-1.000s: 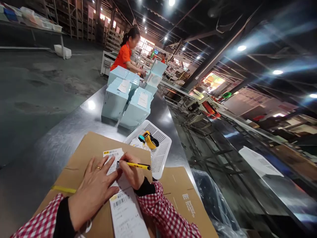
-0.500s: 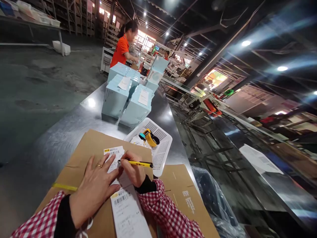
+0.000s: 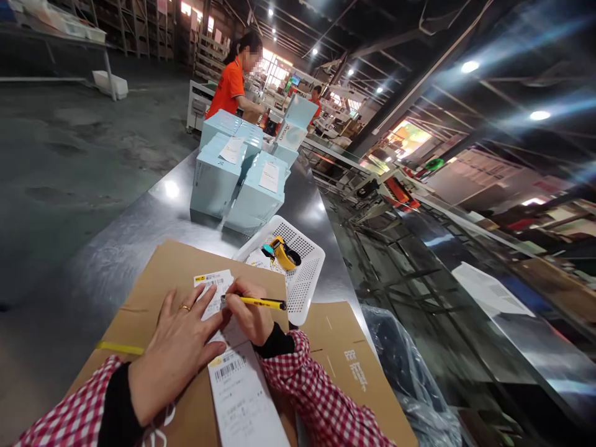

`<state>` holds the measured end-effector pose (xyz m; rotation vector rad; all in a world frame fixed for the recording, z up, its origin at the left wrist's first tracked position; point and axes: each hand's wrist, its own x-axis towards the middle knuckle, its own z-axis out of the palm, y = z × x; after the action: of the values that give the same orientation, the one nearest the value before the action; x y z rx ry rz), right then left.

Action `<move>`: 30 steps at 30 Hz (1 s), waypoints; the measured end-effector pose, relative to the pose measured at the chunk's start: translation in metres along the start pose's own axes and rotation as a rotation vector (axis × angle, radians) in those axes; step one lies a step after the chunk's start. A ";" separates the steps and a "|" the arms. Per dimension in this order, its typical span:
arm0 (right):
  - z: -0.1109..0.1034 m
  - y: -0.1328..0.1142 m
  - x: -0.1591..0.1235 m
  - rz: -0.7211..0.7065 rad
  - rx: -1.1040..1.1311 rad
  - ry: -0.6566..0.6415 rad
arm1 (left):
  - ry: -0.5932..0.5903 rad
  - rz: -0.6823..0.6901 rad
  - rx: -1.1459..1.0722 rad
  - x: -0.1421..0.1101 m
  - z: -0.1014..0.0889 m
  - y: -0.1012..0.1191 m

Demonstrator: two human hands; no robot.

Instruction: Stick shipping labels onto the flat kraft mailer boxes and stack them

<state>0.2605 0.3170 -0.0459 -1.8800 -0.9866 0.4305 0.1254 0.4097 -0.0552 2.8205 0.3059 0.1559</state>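
A strip of white printed labels (image 3: 244, 397) with barcodes lies lengthwise on a flat brown cardboard sheet (image 3: 172, 267). My left hand (image 3: 179, 347), with a ring on one finger, rests with fingers spread over the cardboard and the strip's left edge. In my right hand (image 3: 251, 316) is a yellow marker pen (image 3: 265, 303), gripped between thumb and fingers, its tip down at the upper label. My fingers partly cover the print there.
Beyond the cardboard, a white perforated basket (image 3: 305, 273) holds a yellow tape dispenser (image 3: 284, 253). Light-blue boxes (image 3: 216, 180) stand farther along the metal table (image 3: 179, 214). A person in an orange shirt (image 3: 229, 87) stands past them. Another cardboard sheet (image 3: 335, 335) lies at right, near clear plastic (image 3: 410, 379).
The view has shifted slightly. My right hand keeps the pen at the upper label, with only a small movement, and my left hand stays put. The person in orange has lowered their arm a little.
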 end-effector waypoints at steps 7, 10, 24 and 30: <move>-0.001 0.002 -0.001 -0.011 -0.016 0.001 | -0.015 0.002 -0.001 0.000 -0.003 0.002; 0.000 0.003 -0.001 -0.034 -0.023 0.004 | -0.007 0.001 0.002 0.000 -0.003 0.002; 0.002 0.003 0.000 -0.013 -0.027 0.060 | -0.021 0.003 0.012 0.001 -0.002 0.000; 0.001 0.001 0.000 -0.013 -0.014 0.071 | -0.015 0.012 0.018 0.000 -0.001 -0.001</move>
<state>0.2601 0.3170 -0.0478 -1.8875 -0.9557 0.3479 0.1255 0.4109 -0.0550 2.8400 0.2881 0.1357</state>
